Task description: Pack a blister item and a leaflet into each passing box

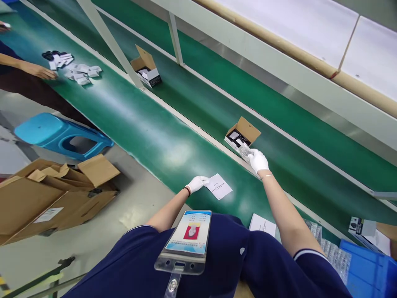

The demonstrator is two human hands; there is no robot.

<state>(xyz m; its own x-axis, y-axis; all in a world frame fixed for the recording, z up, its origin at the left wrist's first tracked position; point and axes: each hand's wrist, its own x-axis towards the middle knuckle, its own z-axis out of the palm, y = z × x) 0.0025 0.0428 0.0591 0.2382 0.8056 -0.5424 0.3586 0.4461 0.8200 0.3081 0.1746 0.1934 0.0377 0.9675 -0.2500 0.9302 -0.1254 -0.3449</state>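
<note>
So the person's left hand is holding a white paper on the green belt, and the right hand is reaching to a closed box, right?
Not quite. In the head view the small box by the right hand is open, its flap up. The left hand does hold the white paper on the green belt.

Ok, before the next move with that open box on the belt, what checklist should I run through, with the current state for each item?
1. Left hand has a grip on the leaflet: ok, fingers pinch its edge.
2. Right hand holds the small packet: ok, at the box's near edge.
3. Open box has its flap up: ok.
4. Packet fully inside the box: not ok, it sits at the rim.
5. Room in the box for the leaflet: cannot tell, dark contents show inside.
6. Co-worker's hand apart from this box: ok, far up the belt.
</note>
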